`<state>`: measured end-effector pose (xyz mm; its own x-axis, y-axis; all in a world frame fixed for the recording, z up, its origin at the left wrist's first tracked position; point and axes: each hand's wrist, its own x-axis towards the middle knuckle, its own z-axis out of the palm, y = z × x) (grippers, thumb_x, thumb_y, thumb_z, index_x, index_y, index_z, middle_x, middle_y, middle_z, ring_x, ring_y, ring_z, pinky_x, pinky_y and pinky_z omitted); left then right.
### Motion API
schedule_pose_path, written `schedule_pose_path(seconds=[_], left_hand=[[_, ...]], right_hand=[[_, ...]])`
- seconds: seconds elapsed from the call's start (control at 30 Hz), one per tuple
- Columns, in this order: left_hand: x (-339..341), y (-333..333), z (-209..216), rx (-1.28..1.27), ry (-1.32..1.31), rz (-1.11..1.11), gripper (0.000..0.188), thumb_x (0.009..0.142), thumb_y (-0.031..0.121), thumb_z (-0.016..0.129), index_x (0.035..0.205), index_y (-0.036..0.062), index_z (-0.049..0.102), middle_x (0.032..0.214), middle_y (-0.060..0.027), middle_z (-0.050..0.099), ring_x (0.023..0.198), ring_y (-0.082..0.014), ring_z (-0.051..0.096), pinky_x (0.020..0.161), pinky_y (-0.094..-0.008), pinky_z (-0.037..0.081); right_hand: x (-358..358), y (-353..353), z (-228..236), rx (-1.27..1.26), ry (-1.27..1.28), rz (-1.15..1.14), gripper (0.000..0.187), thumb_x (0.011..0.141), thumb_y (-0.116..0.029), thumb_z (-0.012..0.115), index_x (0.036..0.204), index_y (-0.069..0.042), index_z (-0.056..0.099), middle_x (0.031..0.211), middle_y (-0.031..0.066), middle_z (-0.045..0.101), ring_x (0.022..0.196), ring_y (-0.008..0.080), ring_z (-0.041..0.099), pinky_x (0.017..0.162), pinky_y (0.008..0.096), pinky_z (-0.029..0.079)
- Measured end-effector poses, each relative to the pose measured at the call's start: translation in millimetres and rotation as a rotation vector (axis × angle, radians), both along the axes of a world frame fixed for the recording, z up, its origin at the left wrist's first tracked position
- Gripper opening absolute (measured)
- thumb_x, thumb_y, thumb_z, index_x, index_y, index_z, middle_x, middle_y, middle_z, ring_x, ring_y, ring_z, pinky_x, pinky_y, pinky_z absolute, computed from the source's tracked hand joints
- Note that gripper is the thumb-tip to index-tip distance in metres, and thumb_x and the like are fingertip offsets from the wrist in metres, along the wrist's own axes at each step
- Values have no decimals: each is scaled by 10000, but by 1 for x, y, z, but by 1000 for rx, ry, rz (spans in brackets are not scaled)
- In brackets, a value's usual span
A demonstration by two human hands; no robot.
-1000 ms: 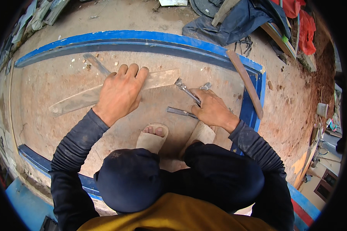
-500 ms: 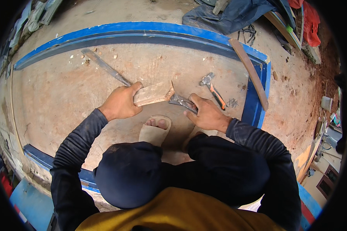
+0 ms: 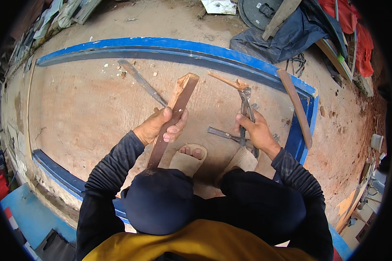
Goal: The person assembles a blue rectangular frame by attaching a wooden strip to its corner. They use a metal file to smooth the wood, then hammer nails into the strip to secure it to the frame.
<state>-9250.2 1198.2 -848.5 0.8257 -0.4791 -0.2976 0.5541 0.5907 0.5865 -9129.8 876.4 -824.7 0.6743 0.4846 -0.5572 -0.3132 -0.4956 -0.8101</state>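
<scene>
My left hand (image 3: pixel 160 126) is closed around a brown wooden strip (image 3: pixel 183 98), its pale far end split and rough, its near end by my left knee. In my right hand (image 3: pixel 258 130) is a pair of metal pincers (image 3: pixel 245 98), held by the handles. Their jaws grip a torn wood splinter (image 3: pixel 224 79), apart from the strip. On the ground below the pincers lies a flat dark metal tool (image 3: pixel 218 132), its far end partly hidden. Behind my right hand the hammer is mostly covered. A long flat metal bar (image 3: pixel 141 81) lies beyond my left hand.
A blue frame (image 3: pixel 139 42) lies on the concrete around my feet. Another brown wooden strip (image 3: pixel 294 106) leans across its right corner. Dark sheeting (image 3: pixel 283 45) and boards are heaped at the far right. Small wood chips (image 3: pixel 135 67) are scattered near the bar.
The wooden strip has turned nearly upright in view, its rough end pointing away. My right hand has moved right and upward, with the splinter now separate in the pincers. The view has shifted too.
</scene>
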Motion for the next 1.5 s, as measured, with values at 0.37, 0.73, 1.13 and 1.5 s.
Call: schedule_pose_path(seconds=[0.37,0.73,1.13,1.5], left_hand=[[30,7,8,44,54,-11,951,1016,792,468,1352,-87,603,754,-132,668,454,-143,592,387,-286,534],[86,14,45,796,-214,473,597,1084,590,521,1259,31,636,767,-1,604,552,-44,513,472,-209,425],[113,-10,112,1453,-671,421,612,940,524,798,1238,-1,695,918,-178,754,824,-298,741,758,-400,558],[99,-13,123,1913,-889,308,660,888,568,834,1274,49,703,958,-177,767,813,-335,753,697,-447,583]], right_hand=[[195,37,98,648,0,-300,677,1007,-12,481,1647,42,270,1585,337,490,1144,332,770,633,283,681],[202,19,113,155,-463,-134,766,990,-119,564,1699,-55,281,1518,256,590,1052,258,739,663,301,634],[107,2,130,698,200,-69,885,886,-10,509,1699,-37,162,1415,373,602,935,354,791,512,319,644],[69,21,122,-205,-743,426,747,930,-68,554,1655,-75,372,1543,349,521,1358,527,557,1162,541,446]])
